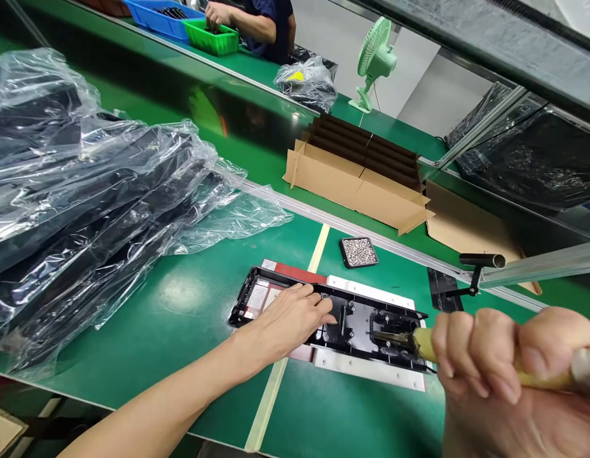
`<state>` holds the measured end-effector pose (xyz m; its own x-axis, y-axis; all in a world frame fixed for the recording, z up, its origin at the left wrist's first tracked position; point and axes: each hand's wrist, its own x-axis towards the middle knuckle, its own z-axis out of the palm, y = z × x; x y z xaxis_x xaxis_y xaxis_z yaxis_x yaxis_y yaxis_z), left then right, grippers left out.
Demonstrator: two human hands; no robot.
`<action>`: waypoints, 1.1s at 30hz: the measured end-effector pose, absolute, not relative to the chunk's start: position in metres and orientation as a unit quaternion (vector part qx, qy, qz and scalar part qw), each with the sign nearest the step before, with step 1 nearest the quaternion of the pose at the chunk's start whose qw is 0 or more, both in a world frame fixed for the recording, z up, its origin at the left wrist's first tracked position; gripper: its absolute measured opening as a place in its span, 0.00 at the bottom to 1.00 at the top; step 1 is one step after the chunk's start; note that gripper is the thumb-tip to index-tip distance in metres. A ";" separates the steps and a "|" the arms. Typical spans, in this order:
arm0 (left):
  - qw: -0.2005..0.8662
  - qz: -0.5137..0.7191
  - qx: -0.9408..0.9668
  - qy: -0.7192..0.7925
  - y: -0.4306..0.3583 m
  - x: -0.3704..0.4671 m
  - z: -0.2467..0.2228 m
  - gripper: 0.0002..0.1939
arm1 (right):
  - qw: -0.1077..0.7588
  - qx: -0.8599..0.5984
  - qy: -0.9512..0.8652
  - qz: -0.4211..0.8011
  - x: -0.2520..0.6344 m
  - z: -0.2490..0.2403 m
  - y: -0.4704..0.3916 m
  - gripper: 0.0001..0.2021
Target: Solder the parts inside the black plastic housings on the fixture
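Observation:
A long black plastic housing point(362, 321) lies open side up on the bench, with small posts and ribs inside. My left hand point(295, 318) is laid over its middle, fingers bent over the far rim and thumb inside. In my right hand point(500, 356) is a soldering iron with a yellowish handle point(423, 343), my fingers wrapped round it. Its metal tip point(390, 336) points left into the right part of the housing; whether it touches a post I cannot tell. Beneath the housing are white fixture strips point(371, 369) and a reddish plate point(299, 275).
A small black tray point(359, 252) of tiny silvery metal pieces sits behind the housing. Plastic-wrapped black parts point(109, 191) cover the left. Cardboard dividers point(356, 184), a black bracket point(476, 270) and a metal rail line the back. Beyond, a person's hand point(219, 14) reaches into a green bin point(212, 41).

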<state>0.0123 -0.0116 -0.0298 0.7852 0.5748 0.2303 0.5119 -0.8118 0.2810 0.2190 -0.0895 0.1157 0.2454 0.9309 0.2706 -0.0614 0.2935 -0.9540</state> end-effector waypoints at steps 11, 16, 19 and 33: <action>0.128 0.181 0.932 0.285 -0.013 0.011 -0.030 0.14 | 0.648 -0.424 -0.481 0.412 0.190 0.104 -0.075 0.24; 0.138 0.181 0.930 0.288 -0.014 0.011 -0.030 0.14 | 0.646 -0.430 -0.469 0.421 0.188 0.104 -0.073 0.23; 0.137 0.183 0.930 0.289 -0.014 0.011 -0.029 0.14 | 0.644 -0.424 -0.472 0.427 0.189 0.101 -0.073 0.22; 0.155 0.200 0.920 0.299 -0.017 0.011 -0.025 0.13 | 0.658 -0.401 -0.485 0.415 0.181 0.091 -0.072 0.23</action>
<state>0.0108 -0.0169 -0.0247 0.7409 0.6124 0.2758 0.4885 -0.7732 0.4043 0.1810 -0.0718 0.0910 0.1863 0.9338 0.3056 -0.1569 0.3353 -0.9290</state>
